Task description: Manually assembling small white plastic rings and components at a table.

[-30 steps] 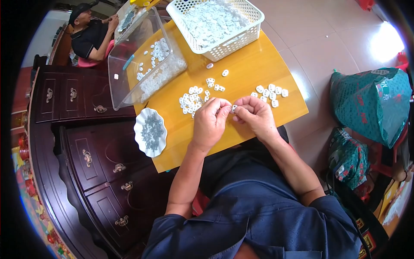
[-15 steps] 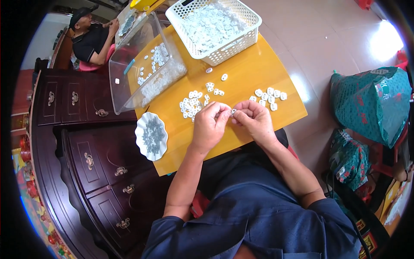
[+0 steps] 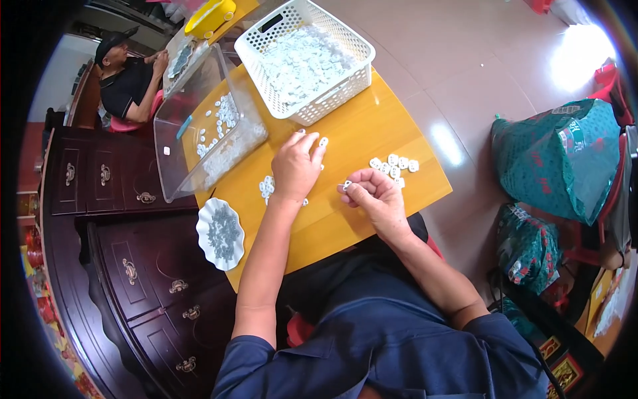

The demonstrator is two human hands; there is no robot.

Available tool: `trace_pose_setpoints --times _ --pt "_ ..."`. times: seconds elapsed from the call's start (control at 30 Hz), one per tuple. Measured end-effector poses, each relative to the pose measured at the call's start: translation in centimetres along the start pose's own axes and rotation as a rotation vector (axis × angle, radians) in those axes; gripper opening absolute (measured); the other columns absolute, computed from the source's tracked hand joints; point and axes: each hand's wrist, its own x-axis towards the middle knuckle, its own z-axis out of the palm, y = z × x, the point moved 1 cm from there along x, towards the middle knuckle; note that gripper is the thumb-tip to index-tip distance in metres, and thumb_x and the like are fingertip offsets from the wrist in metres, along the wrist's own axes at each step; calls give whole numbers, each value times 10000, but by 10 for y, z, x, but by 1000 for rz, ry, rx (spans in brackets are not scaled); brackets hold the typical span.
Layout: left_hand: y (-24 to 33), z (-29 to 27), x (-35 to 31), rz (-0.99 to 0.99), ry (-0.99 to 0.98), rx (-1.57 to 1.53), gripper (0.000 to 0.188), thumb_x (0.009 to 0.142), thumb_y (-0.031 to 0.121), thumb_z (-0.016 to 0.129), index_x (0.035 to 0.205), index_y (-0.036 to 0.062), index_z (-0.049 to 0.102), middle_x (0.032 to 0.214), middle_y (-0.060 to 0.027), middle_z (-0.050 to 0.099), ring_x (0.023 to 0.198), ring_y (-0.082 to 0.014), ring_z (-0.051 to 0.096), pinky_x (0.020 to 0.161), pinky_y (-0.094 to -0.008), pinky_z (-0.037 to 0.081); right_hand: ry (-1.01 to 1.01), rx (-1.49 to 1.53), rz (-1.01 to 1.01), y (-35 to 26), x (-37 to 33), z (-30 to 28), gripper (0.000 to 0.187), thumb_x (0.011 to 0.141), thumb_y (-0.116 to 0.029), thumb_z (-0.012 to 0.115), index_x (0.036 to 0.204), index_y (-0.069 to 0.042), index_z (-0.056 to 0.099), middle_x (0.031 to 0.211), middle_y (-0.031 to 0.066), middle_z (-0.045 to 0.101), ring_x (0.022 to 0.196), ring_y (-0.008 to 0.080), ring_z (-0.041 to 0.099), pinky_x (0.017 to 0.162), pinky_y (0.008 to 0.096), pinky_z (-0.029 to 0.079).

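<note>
My right hand (image 3: 379, 203) pinches a small white plastic piece (image 3: 346, 185) with dark holes between thumb and fingertips, above the yellow table. My left hand (image 3: 296, 169) reaches forward palm down, its fingers apart over loose white pieces. One oval white piece (image 3: 323, 141) lies right at its fingertips; whether they touch cannot be made out. Part of a small pile of white pieces (image 3: 266, 187) shows left of my left wrist, the rest hidden under the hand. Beyond my right hand sits a group of rounded white pieces (image 3: 393, 162).
A white perforated basket (image 3: 319, 106) full of white pieces stands at the far edge. Left of it, a clear plastic bin (image 3: 174, 174) holds more pieces. A scalloped white dish (image 3: 203, 243) contains small grey parts. Another person (image 3: 126, 83) sits at the far left.
My left hand has left the right one and moved forward and left over the loose pieces. My right hand keeps a white piece pinched. The view has shifted slightly.
</note>
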Motion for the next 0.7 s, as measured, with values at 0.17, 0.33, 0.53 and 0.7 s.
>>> trace_pose_setpoints --times 0.17,0.33,0.53,0.7 --pt "3 11 7 84 -71 4 115 868 166 730 913 63 712 884 -101 677 872 -326 658 759 -448 533 27 -13 6 -3 3 -4 139 1006 -75 638 1135 -31 610 1022 94 748 870 119 703 776 249 550" --pt "10 10 10 101 -57 74 95 864 137 720 841 76 651 853 -93 668 883 -321 651 782 -446 524 36 -17 -4 -5 2 -6 135 1003 -73 640 1129 -28 616 1017 99 748 859 122 705 781 256 556" --pt "14 4 5 277 -13 37 139 835 90 733 814 63 598 814 -109 675 816 -323 666 743 -438 542 29 7 -19 -6 2 -4 146 1003 -67 631 1135 -11 604 1004 84 733 869 116 690 789 245 540" --pt "30 -17 -15 19 -25 -372 59 879 5 703 910 24 657 801 -44 699 621 -101 633 604 -266 522 38 15 -28 -4 2 -6 144 1005 -61 625 1135 -5 603 1008 83 731 873 118 692 790 248 543"
